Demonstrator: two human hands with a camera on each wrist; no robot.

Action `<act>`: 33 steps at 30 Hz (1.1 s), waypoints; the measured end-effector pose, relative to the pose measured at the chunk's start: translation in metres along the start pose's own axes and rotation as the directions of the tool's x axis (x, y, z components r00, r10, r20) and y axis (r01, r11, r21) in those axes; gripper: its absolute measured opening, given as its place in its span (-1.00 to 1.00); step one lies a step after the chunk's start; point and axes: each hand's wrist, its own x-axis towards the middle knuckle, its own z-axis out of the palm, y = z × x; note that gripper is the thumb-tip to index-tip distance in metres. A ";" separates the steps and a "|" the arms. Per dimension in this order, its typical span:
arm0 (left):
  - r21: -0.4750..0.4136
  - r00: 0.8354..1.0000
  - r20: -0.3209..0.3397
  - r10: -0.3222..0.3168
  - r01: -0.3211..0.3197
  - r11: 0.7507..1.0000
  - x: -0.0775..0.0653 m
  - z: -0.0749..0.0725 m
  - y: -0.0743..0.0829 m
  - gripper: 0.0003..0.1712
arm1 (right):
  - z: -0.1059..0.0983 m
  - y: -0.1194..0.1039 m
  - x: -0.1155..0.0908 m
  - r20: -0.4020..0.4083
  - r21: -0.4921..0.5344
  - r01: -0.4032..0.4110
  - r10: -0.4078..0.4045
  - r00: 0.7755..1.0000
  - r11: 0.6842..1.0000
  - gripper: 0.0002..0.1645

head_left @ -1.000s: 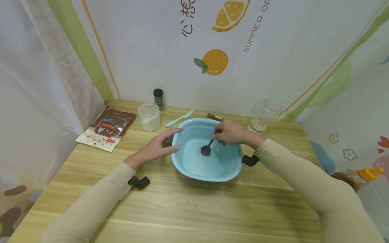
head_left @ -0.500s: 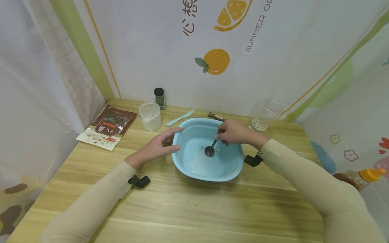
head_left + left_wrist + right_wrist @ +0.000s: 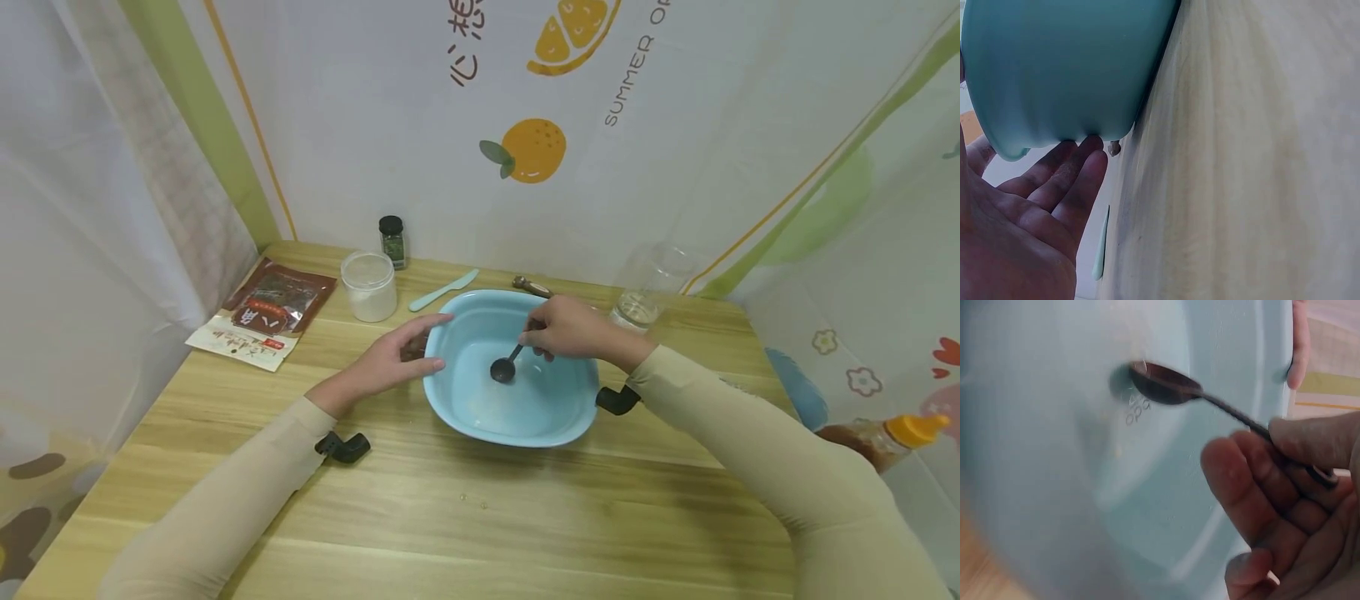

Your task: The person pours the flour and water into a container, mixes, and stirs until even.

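My right hand [image 3: 558, 327] pinches the handle of a dark spoon [image 3: 502, 371], thumb against fingers. The spoon is inside the light-blue basin [image 3: 480, 417] on the wooden table [image 3: 525, 542]; whether its bowl touches the basin's floor I cannot tell. My left hand [image 3: 386, 362] spreads wide to hold the basin's side. From the head only my thumb and 1 finger show at the rim; my left wrist's view adds 3 fingertips against the outer wall, with the pale green knife [image 3: 1102, 244] beyond them. My right wrist's view shows the spoon's rounded underside, the handle's end by my palm and small letters on the basin floor, too blurred to read surely; the head view loses them behind the spoon. The brown-and-cream bag [image 3: 288, 296] reads "八角", and the curtain [image 3: 375, 100] says "SUMMER OR", cut off at the edge.
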 end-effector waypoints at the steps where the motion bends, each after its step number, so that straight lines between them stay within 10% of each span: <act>1: -0.001 1.000 0.002 0.001 -0.001 1.000 0.000 0.000 0.000 -0.14 | 0.001 -0.001 0.000 0.019 0.010 0.009 -0.009 1.000 1.000 -0.74; 33: 0.000 1.000 -0.001 -0.002 0.002 1.000 -0.001 0.001 0.003 -0.15 | -0.002 0.004 -0.003 0.000 -0.004 0.009 -0.009 1.000 1.000 -0.75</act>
